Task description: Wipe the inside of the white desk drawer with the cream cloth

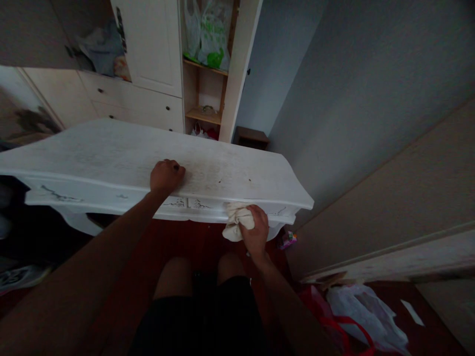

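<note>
A white table with smudges on its top and painted branch patterns on its front stands before me. My left hand rests on the tabletop near the front edge, its fingers curled round a small dark thing I cannot make out. My right hand grips a crumpled cream cloth against the table's front, right of the middle. Two small dark specks lie on the top, above the cloth.
Behind the table is a white cabinet with an open door and plastic bags on a shelf. A grey wall rises at the right. White and red bags lie on the floor at the lower right, and a pink packet is by the table's right end.
</note>
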Demonstrator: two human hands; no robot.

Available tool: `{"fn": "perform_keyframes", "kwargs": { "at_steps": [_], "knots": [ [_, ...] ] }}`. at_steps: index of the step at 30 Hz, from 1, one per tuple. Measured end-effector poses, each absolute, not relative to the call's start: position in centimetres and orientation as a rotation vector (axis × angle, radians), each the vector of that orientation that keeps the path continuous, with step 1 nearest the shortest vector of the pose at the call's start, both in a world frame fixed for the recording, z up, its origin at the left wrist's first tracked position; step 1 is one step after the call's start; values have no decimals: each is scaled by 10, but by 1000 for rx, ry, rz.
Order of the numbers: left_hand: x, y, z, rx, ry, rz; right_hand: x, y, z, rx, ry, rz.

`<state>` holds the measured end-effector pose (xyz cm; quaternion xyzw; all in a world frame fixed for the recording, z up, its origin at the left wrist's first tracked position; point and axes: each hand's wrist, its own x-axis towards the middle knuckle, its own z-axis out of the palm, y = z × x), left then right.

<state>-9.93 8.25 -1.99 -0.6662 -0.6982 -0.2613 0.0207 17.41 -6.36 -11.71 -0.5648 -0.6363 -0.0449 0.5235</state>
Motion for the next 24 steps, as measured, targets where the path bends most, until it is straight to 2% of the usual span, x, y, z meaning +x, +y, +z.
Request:
{"fn": "perform_keyframes", "kwargs": {
  "at_steps": [12, 24],
  "knots": [
    [-100, 83, -21, -2078, -2135, -837, 77, -31, -129, -1287, -1936, 55],
    [-100, 83, -22, -2075, -2162, -892, 155, -51, -161, -1401, -2074, -14]
  ]
}}
